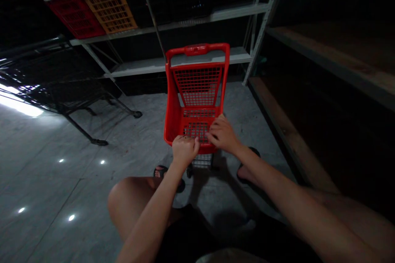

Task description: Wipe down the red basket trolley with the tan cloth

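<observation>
Glossy grey tiled floor [55, 181] under red trolley [197, 94] and black cart [61, 86].

Dim room, glossy grey floor [61, 181], metal shelving [185, 20] holding 2 crates [92, 10]

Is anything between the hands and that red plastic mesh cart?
Nothing visible. The left hand and right hand both rest directly on the near rim of the red plastic mesh cart, fingers over its grid.
</observation>
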The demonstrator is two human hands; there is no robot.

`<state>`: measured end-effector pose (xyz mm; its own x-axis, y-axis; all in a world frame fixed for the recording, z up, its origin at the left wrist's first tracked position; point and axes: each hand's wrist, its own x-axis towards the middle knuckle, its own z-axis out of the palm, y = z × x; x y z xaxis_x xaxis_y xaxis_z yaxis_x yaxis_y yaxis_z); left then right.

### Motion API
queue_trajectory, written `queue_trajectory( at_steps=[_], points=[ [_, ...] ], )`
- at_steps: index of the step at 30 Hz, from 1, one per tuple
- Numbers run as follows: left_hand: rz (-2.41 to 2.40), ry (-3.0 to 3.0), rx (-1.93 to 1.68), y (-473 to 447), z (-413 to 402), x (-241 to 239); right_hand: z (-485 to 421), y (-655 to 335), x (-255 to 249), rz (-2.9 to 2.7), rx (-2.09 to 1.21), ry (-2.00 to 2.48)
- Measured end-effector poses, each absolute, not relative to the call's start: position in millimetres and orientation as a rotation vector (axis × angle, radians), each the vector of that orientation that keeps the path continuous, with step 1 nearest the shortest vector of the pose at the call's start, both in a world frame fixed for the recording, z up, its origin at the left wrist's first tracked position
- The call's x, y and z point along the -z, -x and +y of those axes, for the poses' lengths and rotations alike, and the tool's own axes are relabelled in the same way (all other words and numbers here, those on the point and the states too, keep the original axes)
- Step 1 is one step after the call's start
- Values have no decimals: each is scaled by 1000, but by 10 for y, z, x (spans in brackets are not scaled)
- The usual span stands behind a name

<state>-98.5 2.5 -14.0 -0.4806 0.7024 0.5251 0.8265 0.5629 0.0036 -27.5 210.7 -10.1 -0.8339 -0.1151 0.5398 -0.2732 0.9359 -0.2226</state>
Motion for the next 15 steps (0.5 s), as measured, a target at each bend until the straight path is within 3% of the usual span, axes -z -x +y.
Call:
queue_trajectory(
  at_steps=[8,15],
  points=[
    [-2140,1402,453,645,-308,102,2266,72,61,-2453,-47,-915],
    [-2162,1434,495,567,-524,110,2902,603,-175,-2697,72,-747]
  ],
)
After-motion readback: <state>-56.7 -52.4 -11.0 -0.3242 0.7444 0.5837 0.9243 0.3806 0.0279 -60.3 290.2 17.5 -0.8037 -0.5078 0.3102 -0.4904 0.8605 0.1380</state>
